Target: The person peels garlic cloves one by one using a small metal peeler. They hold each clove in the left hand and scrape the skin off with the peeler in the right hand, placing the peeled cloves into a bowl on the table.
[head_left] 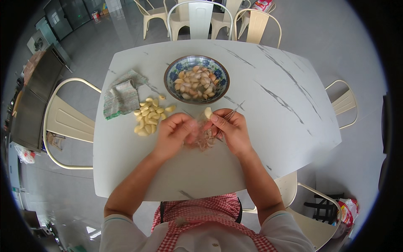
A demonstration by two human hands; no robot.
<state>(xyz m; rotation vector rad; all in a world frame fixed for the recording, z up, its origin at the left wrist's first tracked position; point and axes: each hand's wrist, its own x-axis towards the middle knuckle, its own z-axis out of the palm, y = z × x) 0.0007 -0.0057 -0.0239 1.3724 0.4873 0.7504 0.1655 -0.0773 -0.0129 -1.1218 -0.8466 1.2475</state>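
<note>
Between the thumb and forefinger of my right hand [231,129] is a pale, peeled garlic clove [208,112]. The same hand also holds a thin metal tool [232,112] across its fingers; its exact kind is unclear. My left hand [176,134] is beside it, fingertips blurred, so whether it holds anything is unclear. Papery garlic skins [206,141] lie on the table beneath both hands. Left of my left hand is a pile of peeled garlic cloves [148,116]. Beyond the hands, a blue floral bowl [171,67] holds many unpeeled garlic cloves [196,82], seemingly in water.
Everything rests on a white marble-patterned table [277,126]. A crumpled grey cloth [122,96] lies at its left side. Metal chairs stand around it, including a cream one [70,123] at left and a white one [200,19] at the far edge.
</note>
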